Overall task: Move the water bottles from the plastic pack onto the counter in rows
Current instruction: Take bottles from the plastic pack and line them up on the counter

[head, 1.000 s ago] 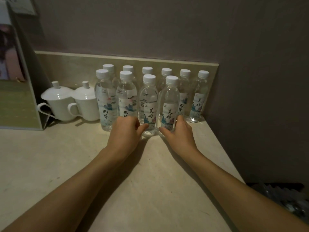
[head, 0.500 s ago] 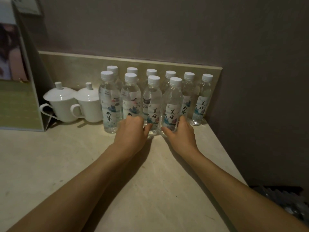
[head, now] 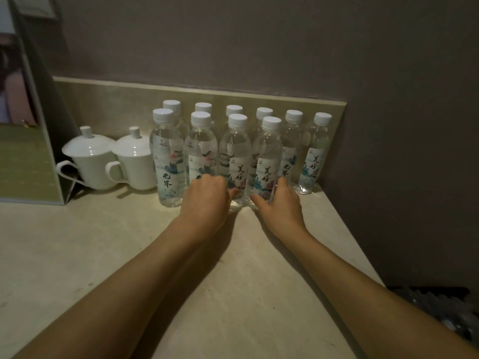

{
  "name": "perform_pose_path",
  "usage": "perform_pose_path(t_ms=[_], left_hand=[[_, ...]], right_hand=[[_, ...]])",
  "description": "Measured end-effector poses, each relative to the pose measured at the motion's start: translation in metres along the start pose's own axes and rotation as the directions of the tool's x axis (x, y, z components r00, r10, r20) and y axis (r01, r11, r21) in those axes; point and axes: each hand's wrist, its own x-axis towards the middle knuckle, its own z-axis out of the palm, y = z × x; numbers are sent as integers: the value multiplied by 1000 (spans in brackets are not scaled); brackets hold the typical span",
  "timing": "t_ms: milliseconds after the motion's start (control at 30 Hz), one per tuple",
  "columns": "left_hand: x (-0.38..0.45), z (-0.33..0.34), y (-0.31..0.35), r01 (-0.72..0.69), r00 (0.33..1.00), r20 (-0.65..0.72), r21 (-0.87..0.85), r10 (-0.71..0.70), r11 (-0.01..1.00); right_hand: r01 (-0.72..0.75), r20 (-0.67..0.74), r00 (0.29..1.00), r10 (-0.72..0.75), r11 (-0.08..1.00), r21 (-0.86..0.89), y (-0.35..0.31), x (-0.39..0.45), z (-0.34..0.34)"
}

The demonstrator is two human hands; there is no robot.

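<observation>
Here: you have ten water bottles (head: 166, 161) standing upright on the counter (head: 233, 294), six in the back row against the low backsplash (head: 108, 104), four in the front row.
Left hand: your left hand (head: 206, 200) curls around the base of the second front bottle (head: 200, 151), fingers wrapped on its lower body.
Right hand: your right hand (head: 281, 203) cups the lower part of the fourth front bottle (head: 267, 156), thumb on the near side, fingers round the far side.
Weight: judged full and capped, so each bottle is moderately heavy for its size and will not tip easily if you keep it low.
Wall stiffness: thin clear plastic likely gives under a squeeze; grip firmly but do not crush.
Surface: the smooth label band may slip a little; the ribbed lower body or the neck under the white cap looks a surer hold.
Best hold: around the lower body for sliding into line; near the neck for lifting.
Neighbours: bottles stand touching or just beside each other, so a nudge could move several.
Plastic pack: a dark crinkled mass (head: 445, 312) at lower right may be it; you cannot tell.
Nearby: two lidded white cups (head: 114, 161) sit left of the rows.
</observation>
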Motion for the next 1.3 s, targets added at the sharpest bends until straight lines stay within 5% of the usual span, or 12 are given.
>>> perform_pose_path(t_ms=[667, 833, 1300], left_hand=[[7, 3, -8, 6, 994, 113, 9, -7, 1000], [2, -1, 2, 5, 1000, 0, 98, -5, 995], [1, -1, -3, 6, 1000, -15, 22, -6, 1000]], right_hand=[[11, 4, 1000, -11, 1000, 9, 1, -1, -2], [2, -30, 1000, -3, 1000, -27, -2, -2, 3], [0, -51, 999, 1, 1000, 13, -2, -4, 5]])
